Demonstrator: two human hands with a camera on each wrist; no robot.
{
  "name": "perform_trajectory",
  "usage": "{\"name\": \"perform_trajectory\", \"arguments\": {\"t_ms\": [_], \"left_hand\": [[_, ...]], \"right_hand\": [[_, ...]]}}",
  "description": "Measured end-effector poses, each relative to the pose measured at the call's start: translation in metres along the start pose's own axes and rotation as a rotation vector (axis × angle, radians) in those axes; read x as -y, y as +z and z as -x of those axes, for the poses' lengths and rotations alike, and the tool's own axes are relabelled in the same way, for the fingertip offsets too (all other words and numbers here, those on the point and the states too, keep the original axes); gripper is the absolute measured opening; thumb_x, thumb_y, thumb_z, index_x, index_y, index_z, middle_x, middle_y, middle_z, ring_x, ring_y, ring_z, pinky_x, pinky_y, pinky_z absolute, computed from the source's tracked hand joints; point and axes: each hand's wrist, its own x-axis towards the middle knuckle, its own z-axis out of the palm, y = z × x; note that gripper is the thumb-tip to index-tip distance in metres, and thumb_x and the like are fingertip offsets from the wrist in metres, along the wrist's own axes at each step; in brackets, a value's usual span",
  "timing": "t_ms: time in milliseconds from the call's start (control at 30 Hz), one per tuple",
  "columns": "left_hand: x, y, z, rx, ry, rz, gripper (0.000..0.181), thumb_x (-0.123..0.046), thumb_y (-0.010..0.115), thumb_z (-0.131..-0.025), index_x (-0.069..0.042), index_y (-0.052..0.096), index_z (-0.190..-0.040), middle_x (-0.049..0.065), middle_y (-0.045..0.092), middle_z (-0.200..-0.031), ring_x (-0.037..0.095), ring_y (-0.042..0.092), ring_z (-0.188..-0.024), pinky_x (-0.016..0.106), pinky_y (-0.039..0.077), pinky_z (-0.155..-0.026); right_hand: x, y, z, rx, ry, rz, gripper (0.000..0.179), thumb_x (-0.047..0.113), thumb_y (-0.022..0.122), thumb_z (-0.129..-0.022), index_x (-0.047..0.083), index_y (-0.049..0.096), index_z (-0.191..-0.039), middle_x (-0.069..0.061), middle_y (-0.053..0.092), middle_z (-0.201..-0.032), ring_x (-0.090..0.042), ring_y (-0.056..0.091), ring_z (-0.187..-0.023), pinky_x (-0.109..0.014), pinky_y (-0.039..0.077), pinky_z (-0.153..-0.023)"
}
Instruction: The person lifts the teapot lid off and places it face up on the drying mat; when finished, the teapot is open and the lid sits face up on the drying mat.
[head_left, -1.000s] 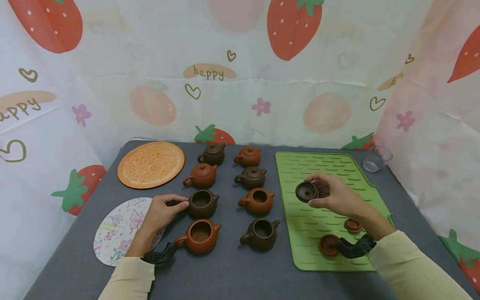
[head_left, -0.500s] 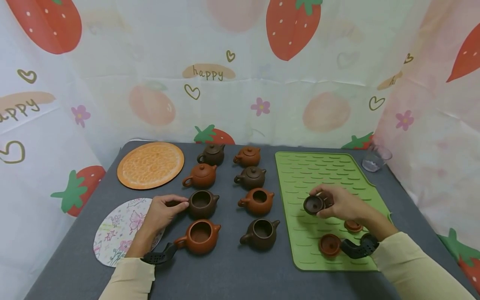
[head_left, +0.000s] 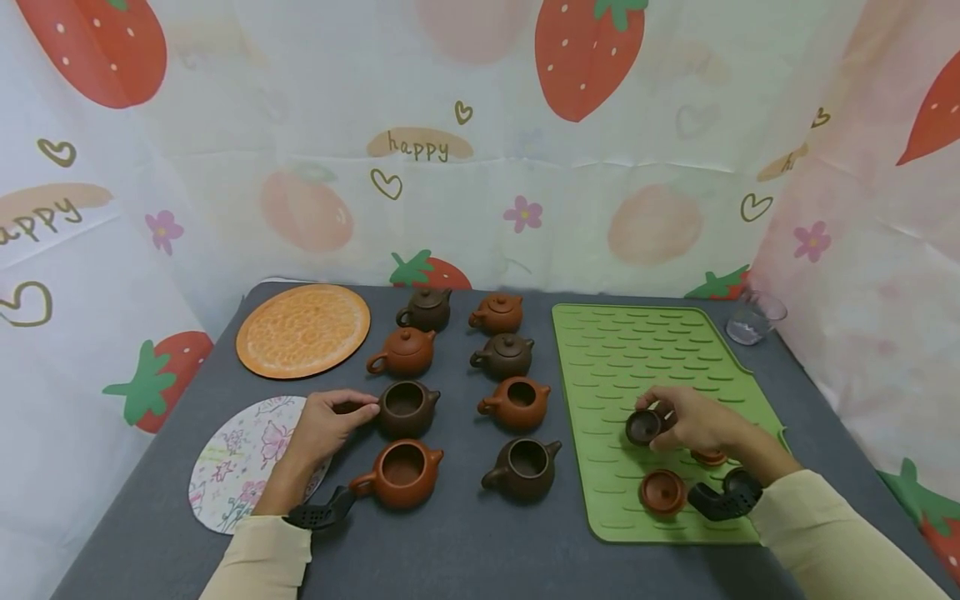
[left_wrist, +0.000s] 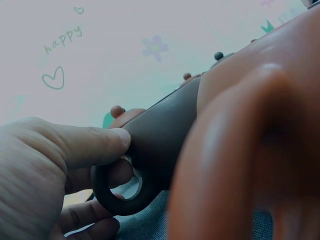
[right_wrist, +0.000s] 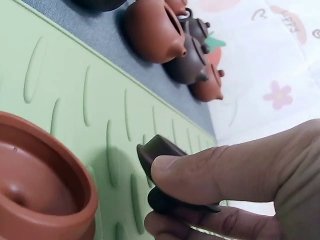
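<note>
My left hand [head_left: 330, 429] pinches the handle of a dark brown teapot [head_left: 407, 408], which has no lid on it. In the left wrist view the thumb [left_wrist: 120, 140] presses by the top of the handle loop [left_wrist: 102, 192], with fingers through and behind it. A dark teapot lid [head_left: 643, 427] is in my right hand [head_left: 693, 421], gripped between thumb and fingers, its hollow underside turned toward the head camera. It is low over the green mat [head_left: 630, 333]. On the mat lie reddish-brown lids, one upturned [head_left: 663, 492] and one partly hidden by the right hand [head_left: 708, 457].
Next to the left forearm stands an open orange-brown teapot [head_left: 402, 475]. Other open pots, one orange-brown [head_left: 517, 406] and one dark [head_left: 525, 471], stand mid-table; several lidded pots are behind. Two round mats, orange [head_left: 303, 331] and floral [head_left: 232, 467], lie left. A glass cup [head_left: 753, 318] stands back right.
My right hand has moved down and a little to the right over the green mat, carrying the dark lid. The left hand stays at the dark teapot's handle.
</note>
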Motion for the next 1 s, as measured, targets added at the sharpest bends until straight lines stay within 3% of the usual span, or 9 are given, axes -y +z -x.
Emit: {"name": "perform_trajectory", "arguments": {"t_ms": [233,367,500,1000], "left_hand": [[-0.030,0.000,0.007,0.015,0.011,-0.004,0.014,-0.001,0.073,-0.086,0.009,0.073,-0.095,0.018,0.070,-0.090,0.015,0.060,-0.080,0.021,0.046,-0.066],[-0.035,0.000,0.007,0.014,-0.010,-0.004,0.014,-0.001,0.072,-0.086,0.010,0.073,-0.096,0.019,0.070,-0.091,0.020,0.060,-0.082,0.021,0.045,-0.067],[-0.036,-0.001,0.008,0.016,-0.012,0.005,0.014,0.000,0.072,-0.086,0.010,0.073,-0.096,0.020,0.070,-0.092,0.022,0.060,-0.083,0.021,0.045,-0.067],[-0.035,-0.002,0.008,0.025,-0.008,0.010,0.015,-0.001,0.072,-0.086,0.009,0.073,-0.097,0.019,0.070,-0.091,0.019,0.060,-0.082,0.021,0.045,-0.067]], "right_hand": [[-0.005,0.003,0.005,0.008,0.050,0.047,0.045,0.000,0.078,-0.077,-0.002,0.056,-0.117,-0.013,0.058,-0.095,-0.024,0.056,-0.080,-0.038,0.045,-0.065],[-0.007,0.005,0.007,0.007,0.103,0.042,0.046,-0.002,0.077,-0.076,-0.003,0.056,-0.117,-0.014,0.057,-0.095,-0.024,0.055,-0.080,-0.038,0.044,-0.065],[-0.008,0.006,0.009,0.004,0.126,0.056,0.048,-0.002,0.076,-0.075,-0.002,0.056,-0.118,-0.014,0.055,-0.094,-0.025,0.052,-0.077,-0.038,0.042,-0.062],[-0.015,0.007,0.012,0.040,0.090,0.117,0.052,0.002,0.076,-0.077,-0.002,0.055,-0.124,-0.013,0.054,-0.094,-0.023,0.052,-0.078,-0.037,0.043,-0.060]]}}
